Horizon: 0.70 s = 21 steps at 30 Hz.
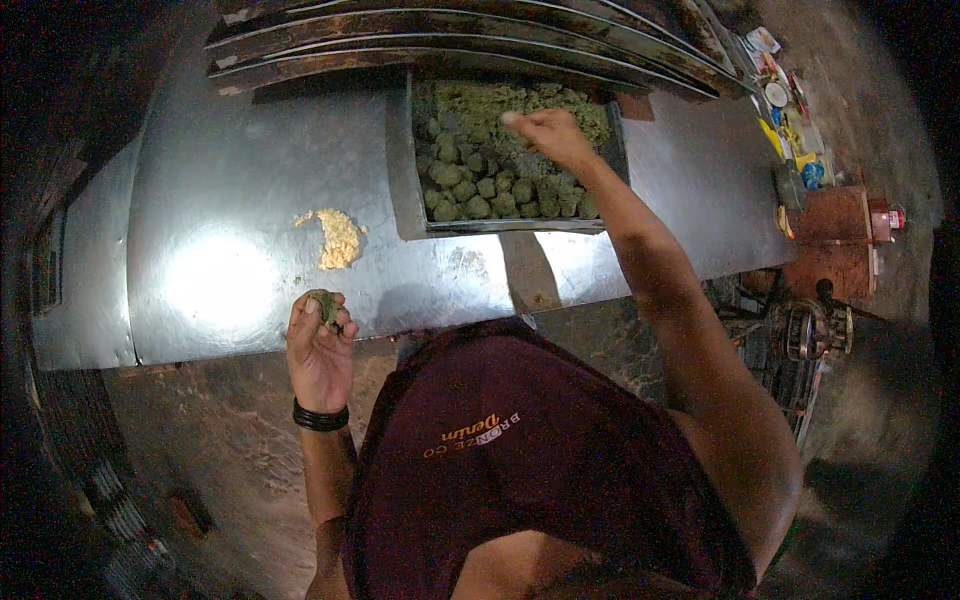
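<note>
My left hand [322, 365], with a black band round its wrist, curls its fingers round a lump of green dough [325, 306] near the table's front edge. Just beyond it lies a small pile of pale yellow crumbs [338, 240]. My right hand [553, 137] is over a rectangular metal tray [512, 226], its fingers drawn together; anything between them is too small to make out. Loose green dough [462, 102] fills the tray's far part. Several rounded green balls [478, 207] sit in its near part.
The shiny metal table [260, 150] spans the view, with long dark metal trays [460, 45] along its far side. Various small items lie beyond its right end, by a reddish-brown board [830, 235]. A burner-like metal fixture [803, 330] stands low at the right.
</note>
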Each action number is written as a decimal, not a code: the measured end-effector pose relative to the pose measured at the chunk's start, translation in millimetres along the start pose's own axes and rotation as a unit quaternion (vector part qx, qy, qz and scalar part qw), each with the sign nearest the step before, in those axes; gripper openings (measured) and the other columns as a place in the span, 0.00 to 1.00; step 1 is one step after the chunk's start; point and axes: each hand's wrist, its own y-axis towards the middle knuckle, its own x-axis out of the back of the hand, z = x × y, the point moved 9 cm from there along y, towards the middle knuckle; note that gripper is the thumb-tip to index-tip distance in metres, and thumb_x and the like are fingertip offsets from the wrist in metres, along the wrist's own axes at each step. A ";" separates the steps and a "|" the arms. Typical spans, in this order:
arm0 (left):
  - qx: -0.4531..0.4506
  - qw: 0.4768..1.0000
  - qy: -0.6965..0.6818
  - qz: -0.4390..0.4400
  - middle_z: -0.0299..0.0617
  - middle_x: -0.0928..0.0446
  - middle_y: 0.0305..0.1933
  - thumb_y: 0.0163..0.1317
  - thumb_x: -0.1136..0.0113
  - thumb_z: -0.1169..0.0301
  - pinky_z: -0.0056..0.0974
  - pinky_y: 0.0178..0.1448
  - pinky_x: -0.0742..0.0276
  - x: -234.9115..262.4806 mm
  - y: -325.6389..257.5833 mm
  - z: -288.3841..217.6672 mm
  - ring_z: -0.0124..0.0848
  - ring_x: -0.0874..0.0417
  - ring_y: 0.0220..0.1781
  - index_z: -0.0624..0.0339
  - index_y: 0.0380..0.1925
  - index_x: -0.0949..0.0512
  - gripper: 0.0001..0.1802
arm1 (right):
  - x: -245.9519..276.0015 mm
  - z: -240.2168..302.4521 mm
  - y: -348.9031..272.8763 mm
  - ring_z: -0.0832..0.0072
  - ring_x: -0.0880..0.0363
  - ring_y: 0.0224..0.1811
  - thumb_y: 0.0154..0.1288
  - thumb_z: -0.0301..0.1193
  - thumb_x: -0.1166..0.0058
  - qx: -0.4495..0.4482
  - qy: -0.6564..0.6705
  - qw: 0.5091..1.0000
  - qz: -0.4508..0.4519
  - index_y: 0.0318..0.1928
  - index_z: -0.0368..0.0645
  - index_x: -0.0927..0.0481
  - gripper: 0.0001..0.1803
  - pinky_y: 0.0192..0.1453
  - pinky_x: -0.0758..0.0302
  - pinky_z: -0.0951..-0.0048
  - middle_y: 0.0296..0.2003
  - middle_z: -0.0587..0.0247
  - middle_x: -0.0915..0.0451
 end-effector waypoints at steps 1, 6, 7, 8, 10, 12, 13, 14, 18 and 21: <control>-0.002 1.000 -0.007 0.001 0.45 0.25 0.39 0.63 0.49 0.69 0.30 0.38 0.20 -0.8 -1.9 1.4 0.27 0.22 0.34 0.60 0.41 0.31 0.10 | -13.8 11.4 2.2 0.62 0.21 0.39 0.59 0.62 0.63 0.027 -0.055 0.997 0.046 0.41 0.42 0.19 0.36 0.44 0.26 0.62 0.32 0.51 0.20; -0.044 0.998 -0.024 -0.028 0.45 0.25 0.39 0.62 0.48 0.70 0.32 0.38 0.21 4.1 -18.1 11.9 0.28 0.22 0.34 0.61 0.42 0.31 0.10 | -51.8 54.3 3.7 0.64 0.21 0.39 0.61 0.56 0.59 0.139 -0.100 0.964 0.203 0.42 0.47 0.19 0.28 0.43 0.26 0.64 0.35 0.59 0.18; -0.059 0.997 -0.027 -0.032 0.45 0.25 0.39 0.61 0.48 0.70 0.32 0.38 0.21 3.0 -22.3 15.6 0.28 0.22 0.34 0.61 0.41 0.31 0.10 | -53.1 51.1 6.4 0.65 0.21 0.39 0.61 0.54 0.57 0.141 -0.129 0.957 0.219 0.42 0.47 0.19 0.26 0.43 0.26 0.65 0.36 0.61 0.18; -0.076 0.996 -0.030 -0.038 0.45 0.25 0.39 0.61 0.47 0.70 0.32 0.38 0.21 1.5 -28.1 21.2 0.28 0.22 0.35 0.61 0.41 0.31 0.10 | -49.8 52.2 4.4 0.66 0.21 0.40 0.62 0.52 0.56 0.133 -0.105 0.958 0.233 0.44 0.45 0.20 0.25 0.43 0.25 0.65 0.39 0.59 0.19; -0.101 0.992 -0.035 -0.071 0.44 0.26 0.39 0.60 0.46 0.69 0.32 0.38 0.22 -0.1 -41.6 38.1 0.29 0.22 0.35 0.60 0.41 0.30 0.10 | -38.0 52.7 -2.8 0.67 0.21 0.43 0.63 0.49 0.54 0.116 -0.057 0.956 0.262 0.46 0.41 0.22 0.24 0.44 0.24 0.65 0.44 0.56 0.22; -0.112 0.986 -0.033 -0.117 0.43 0.26 0.39 0.60 0.46 0.69 0.32 0.38 0.22 -5.3 -54.3 59.5 0.29 0.23 0.35 0.60 0.40 0.30 0.11 | -15.1 41.8 8.2 0.68 0.21 0.41 0.63 0.44 0.52 0.208 -0.049 0.952 0.221 0.46 0.41 0.22 0.21 0.44 0.24 0.67 0.43 0.56 0.21; -0.110 0.985 -0.029 -0.128 0.43 0.25 0.39 0.60 0.45 0.68 0.32 0.38 0.22 -10.9 -57.8 71.1 0.29 0.23 0.35 0.59 0.40 0.29 0.11 | -2.1 34.8 13.9 0.68 0.20 0.40 0.63 0.42 0.51 0.252 -0.046 0.946 0.199 0.45 0.41 0.21 0.19 0.43 0.24 0.67 0.42 0.56 0.21; -0.109 0.983 -0.029 -0.142 0.43 0.25 0.39 0.59 0.45 0.68 0.32 0.38 0.23 -13.4 -63.3 85.3 0.29 0.22 0.35 0.59 0.40 0.29 0.11 | 11.0 23.7 20.9 0.68 0.20 0.39 0.61 0.35 0.49 0.204 0.003 0.959 0.195 0.44 0.42 0.21 0.14 0.44 0.24 0.66 0.39 0.57 0.20; -0.107 0.979 -0.025 -0.174 0.41 0.25 0.39 0.60 0.46 0.68 0.32 0.38 0.23 -34.3 -75.0 128.7 0.29 0.22 0.35 0.58 0.40 0.28 0.10 | 64.3 -11.4 49.6 0.63 0.20 0.42 0.58 0.34 0.48 0.276 -0.119 0.953 0.027 0.45 0.43 0.21 0.15 0.46 0.25 0.62 0.40 0.55 0.20; -0.100 0.977 -0.056 -0.180 0.40 0.25 0.38 0.60 0.46 0.68 0.33 0.38 0.22 -49.9 -81.4 156.7 0.29 0.22 0.34 0.57 0.39 0.28 0.08 | 28.4 4.5 37.7 0.59 0.22 0.43 0.57 0.34 0.47 0.358 -0.235 0.902 0.059 0.46 0.44 0.22 0.16 0.48 0.25 0.63 0.43 0.52 0.21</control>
